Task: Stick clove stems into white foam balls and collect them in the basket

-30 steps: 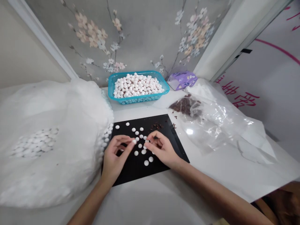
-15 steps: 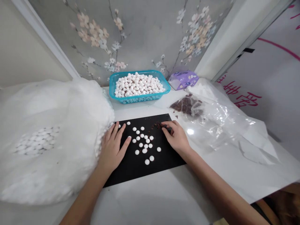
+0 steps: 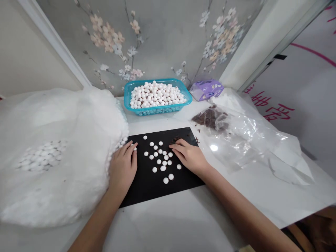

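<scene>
A black board (image 3: 147, 189) lies on the table with several small white domed beads (image 3: 163, 168) scattered over it, some with brown bits at the edge. My left hand (image 3: 123, 169) rests at the board's left edge, thumb and fingers closed around a white bead (image 3: 135, 149). Over the right half of the board is my right hand (image 3: 193, 157), its thumb and fingers pinched together beside a bead. Whatever is between those fingertips is too small to make out. A little pile of brown flakes (image 3: 175, 140) shows just behind the right fingers.
Behind the board stands a blue basket (image 3: 158, 111) heaped with white beads. A large clear bag of white beads (image 3: 42, 157) fills the left side. To the right lie a plastic bag of brown pieces (image 3: 212, 119) and a purple packet (image 3: 207, 90), near the wall.
My left hand has drawn back left, its spread fingers closing around a bead and uncovering another. My right hand has moved left from the flake pile toward the beads.
</scene>
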`<state>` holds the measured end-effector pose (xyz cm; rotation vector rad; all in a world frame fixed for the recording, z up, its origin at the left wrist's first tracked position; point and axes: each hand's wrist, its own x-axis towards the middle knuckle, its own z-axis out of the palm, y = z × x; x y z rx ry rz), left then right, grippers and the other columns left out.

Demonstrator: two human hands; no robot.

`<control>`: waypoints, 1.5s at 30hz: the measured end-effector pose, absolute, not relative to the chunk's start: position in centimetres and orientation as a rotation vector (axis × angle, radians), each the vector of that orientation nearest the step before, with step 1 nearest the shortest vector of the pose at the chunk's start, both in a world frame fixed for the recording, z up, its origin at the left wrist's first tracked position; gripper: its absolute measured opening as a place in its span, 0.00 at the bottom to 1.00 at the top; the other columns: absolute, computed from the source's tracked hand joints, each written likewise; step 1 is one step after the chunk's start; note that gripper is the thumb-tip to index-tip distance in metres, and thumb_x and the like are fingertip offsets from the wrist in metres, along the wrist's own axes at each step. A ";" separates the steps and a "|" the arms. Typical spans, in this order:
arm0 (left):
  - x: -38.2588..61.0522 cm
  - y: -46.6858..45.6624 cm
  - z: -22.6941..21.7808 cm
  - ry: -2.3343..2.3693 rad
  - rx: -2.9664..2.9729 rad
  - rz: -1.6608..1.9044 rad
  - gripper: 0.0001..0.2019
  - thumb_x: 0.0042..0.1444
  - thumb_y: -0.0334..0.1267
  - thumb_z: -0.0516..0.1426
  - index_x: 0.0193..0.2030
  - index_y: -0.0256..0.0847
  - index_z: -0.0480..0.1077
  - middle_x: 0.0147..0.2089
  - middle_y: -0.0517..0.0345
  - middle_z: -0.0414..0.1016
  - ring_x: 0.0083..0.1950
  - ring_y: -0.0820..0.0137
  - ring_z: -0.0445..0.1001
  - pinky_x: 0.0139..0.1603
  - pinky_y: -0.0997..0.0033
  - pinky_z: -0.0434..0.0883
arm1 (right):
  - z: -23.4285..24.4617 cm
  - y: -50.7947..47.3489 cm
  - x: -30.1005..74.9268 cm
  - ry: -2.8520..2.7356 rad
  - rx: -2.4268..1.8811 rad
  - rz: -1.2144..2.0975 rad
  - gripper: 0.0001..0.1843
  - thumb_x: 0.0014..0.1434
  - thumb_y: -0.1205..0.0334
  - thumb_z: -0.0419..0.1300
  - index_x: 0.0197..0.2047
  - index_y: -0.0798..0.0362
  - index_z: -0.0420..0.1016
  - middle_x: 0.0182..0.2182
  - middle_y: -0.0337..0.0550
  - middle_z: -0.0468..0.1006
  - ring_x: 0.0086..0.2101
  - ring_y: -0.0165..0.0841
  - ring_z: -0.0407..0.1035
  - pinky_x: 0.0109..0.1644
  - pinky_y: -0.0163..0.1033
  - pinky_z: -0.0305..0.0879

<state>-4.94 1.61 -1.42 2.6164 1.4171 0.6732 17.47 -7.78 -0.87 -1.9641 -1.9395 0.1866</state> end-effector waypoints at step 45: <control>-1.4 -5.1 1.1 0.933 0.719 0.675 0.10 0.41 0.40 0.66 0.30 0.38 0.76 0.28 0.60 0.76 0.31 0.79 0.73 0.33 0.86 0.70 | 0.1 -10.3 11.1 -1.112 -1.349 0.673 0.05 0.60 0.62 0.54 0.33 0.52 0.68 0.29 0.39 0.68 0.24 0.25 0.63 0.25 0.32 0.60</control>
